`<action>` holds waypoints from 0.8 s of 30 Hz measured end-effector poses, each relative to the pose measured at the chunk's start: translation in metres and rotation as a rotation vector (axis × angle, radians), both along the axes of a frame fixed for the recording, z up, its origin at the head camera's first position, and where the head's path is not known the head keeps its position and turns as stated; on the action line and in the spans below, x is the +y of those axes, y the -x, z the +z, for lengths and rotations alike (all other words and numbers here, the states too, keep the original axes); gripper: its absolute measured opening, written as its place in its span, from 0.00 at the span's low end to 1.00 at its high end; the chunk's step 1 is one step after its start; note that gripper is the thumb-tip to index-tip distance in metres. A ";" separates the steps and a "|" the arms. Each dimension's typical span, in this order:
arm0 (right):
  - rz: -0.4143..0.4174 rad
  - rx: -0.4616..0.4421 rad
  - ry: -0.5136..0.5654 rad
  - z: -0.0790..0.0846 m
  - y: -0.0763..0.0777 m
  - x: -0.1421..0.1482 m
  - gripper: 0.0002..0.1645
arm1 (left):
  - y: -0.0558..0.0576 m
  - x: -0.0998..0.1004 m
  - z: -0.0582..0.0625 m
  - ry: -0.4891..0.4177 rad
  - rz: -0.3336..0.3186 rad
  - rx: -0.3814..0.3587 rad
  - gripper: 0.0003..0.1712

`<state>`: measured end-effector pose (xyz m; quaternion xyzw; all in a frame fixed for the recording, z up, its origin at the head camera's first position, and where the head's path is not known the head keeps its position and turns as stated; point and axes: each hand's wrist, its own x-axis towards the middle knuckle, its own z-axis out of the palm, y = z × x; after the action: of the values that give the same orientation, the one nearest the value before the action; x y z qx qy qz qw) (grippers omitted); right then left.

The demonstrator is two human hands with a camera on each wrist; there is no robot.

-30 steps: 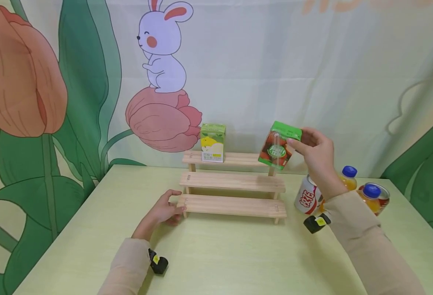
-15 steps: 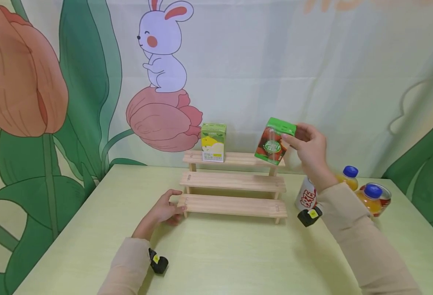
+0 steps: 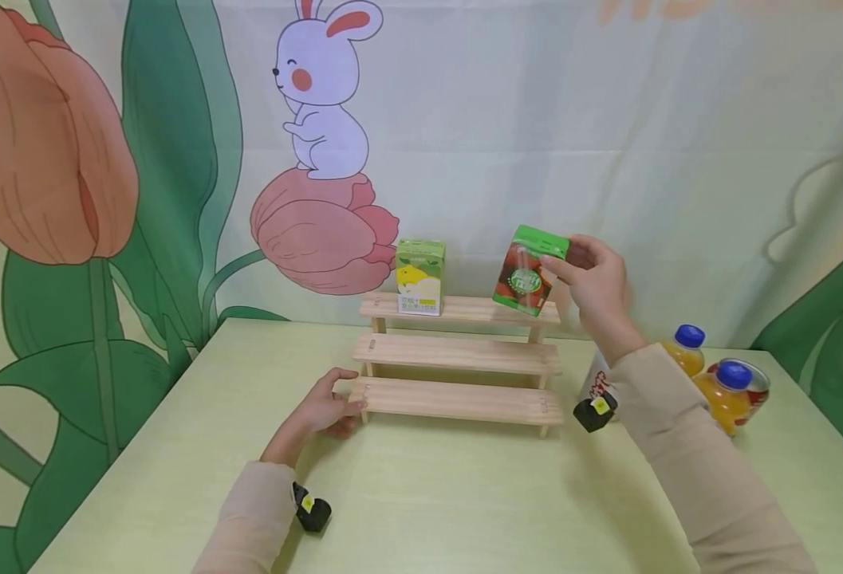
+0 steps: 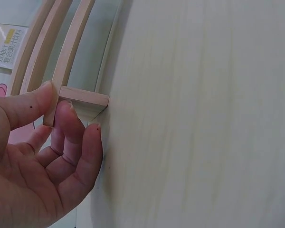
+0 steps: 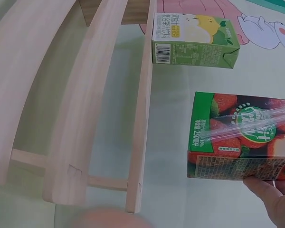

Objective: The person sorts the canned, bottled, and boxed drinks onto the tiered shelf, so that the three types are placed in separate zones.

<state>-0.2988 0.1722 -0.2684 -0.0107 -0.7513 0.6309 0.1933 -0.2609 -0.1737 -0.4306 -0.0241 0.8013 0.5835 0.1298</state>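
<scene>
My right hand pinches a juice box with a green top and strawberry pictures, tilted, near the right end of the top step. In the right wrist view a gap shows between this strawberry juice box and the wooden step. A three-tier wooden shelf stands on the table. My left hand grips the left end of its lowest step, and the left wrist view shows the thumb over the board with fingers curled under it. A green and yellow juice box stands upright on the top step's left.
Right of the shelf stand two orange juice bottles with blue caps, a red can behind them, and a white can partly hidden by the right arm. A printed curtain hangs behind the table.
My right hand has moved left and slightly up with the strawberry juice box, towards the top step. The left hand keeps its grip on the shelf.
</scene>
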 end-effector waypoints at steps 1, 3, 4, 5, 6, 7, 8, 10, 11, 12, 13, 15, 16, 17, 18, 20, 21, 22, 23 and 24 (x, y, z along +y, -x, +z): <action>0.000 0.001 -0.001 0.000 0.001 0.000 0.27 | 0.000 0.000 0.000 0.000 -0.001 -0.001 0.32; 0.002 0.003 -0.010 0.000 0.003 -0.001 0.27 | 0.001 0.000 -0.001 -0.005 0.005 -0.005 0.32; 0.004 0.002 -0.016 0.000 0.004 -0.002 0.27 | 0.002 0.000 -0.001 -0.004 0.003 -0.004 0.32; 0.008 0.002 -0.019 0.001 0.004 -0.002 0.27 | 0.002 0.000 -0.001 -0.004 0.001 -0.005 0.32; 0.013 0.002 -0.024 0.001 0.005 -0.003 0.28 | 0.002 0.000 -0.002 -0.006 0.002 -0.005 0.32; 0.019 0.002 -0.027 0.001 0.006 -0.003 0.28 | 0.002 0.000 -0.001 -0.005 -0.003 -0.002 0.32; 0.023 0.003 -0.027 0.001 0.007 -0.003 0.28 | 0.002 0.000 -0.001 -0.007 -0.004 0.000 0.32; 0.029 0.005 -0.023 0.001 0.009 -0.004 0.28 | -0.001 0.000 0.003 -0.007 -0.012 -0.002 0.32; 0.030 0.006 -0.019 0.001 0.010 -0.005 0.28 | -0.004 0.001 0.008 -0.011 -0.015 -0.002 0.32; 0.030 0.006 -0.018 0.001 0.011 -0.005 0.28 | -0.004 0.002 0.008 -0.012 -0.013 0.000 0.31; 0.029 0.007 -0.013 0.001 0.013 -0.006 0.28 | -0.005 0.002 0.008 -0.011 -0.011 0.002 0.31; 0.028 0.005 -0.010 0.001 0.015 -0.007 0.28 | -0.004 0.003 0.008 -0.008 -0.004 0.000 0.31; 0.028 0.002 -0.009 0.001 0.015 -0.007 0.28 | -0.004 0.003 0.007 -0.005 -0.001 0.002 0.31; 0.028 -0.002 -0.011 0.001 0.016 -0.007 0.29 | -0.003 0.003 0.004 -0.005 0.004 0.006 0.31; 0.026 -0.005 -0.014 0.001 0.016 -0.008 0.29 | 0.000 0.002 0.000 -0.001 0.011 0.008 0.30; 0.022 -0.010 -0.019 0.001 0.017 -0.009 0.29 | 0.000 0.002 0.000 0.001 0.014 0.006 0.30; 0.020 -0.013 -0.022 0.001 0.018 -0.009 0.29 | -0.001 0.002 0.001 0.004 0.015 0.008 0.30; 0.018 -0.016 -0.024 0.001 0.018 -0.009 0.29 | -0.001 0.002 0.001 0.006 0.017 0.007 0.30; 0.017 -0.017 -0.024 0.001 0.019 -0.010 0.29 | -0.001 0.002 0.001 0.009 0.018 0.007 0.30; 0.016 -0.020 -0.023 0.001 0.020 -0.010 0.29 | -0.001 0.003 0.001 0.013 0.021 0.005 0.30</action>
<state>-0.3188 0.1624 -0.2679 -0.0087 -0.7606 0.6234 0.1811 -0.2602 -0.1712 -0.4295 -0.0318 0.8050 0.5797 0.1217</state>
